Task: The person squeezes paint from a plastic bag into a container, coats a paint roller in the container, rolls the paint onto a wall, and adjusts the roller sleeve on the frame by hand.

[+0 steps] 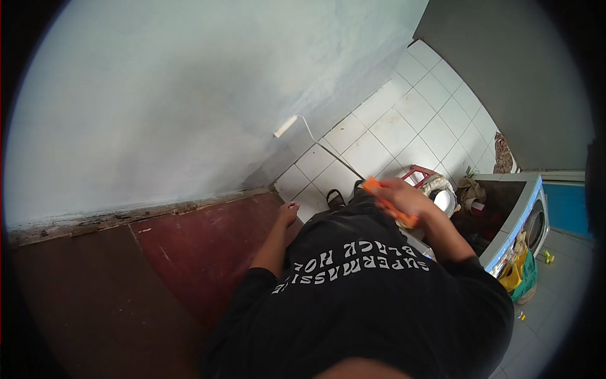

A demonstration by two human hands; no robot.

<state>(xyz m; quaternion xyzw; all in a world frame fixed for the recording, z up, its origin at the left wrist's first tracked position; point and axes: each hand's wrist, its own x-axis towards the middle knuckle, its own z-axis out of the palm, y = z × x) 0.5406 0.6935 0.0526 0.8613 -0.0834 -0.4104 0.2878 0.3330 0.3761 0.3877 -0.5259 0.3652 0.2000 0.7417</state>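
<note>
between the dark-red panel (196,243) and clutter (470,191), right hand (407,196) grips paint roller (286,126), left hand (289,213) curls loosely.

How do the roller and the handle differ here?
Colour: the roller is off-white; the handle is orange. Place: the roller is at the wall, free of any hand; the handle is in the right hand. Clarity: the roller shows fairly sharp; the handle is blurred and partly covered. Both belong to one tool, joined by a bent rod.

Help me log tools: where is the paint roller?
In the head view, the paint roller is above centre, its white end by the wall and its rod running down rightward to the right hand.
</note>
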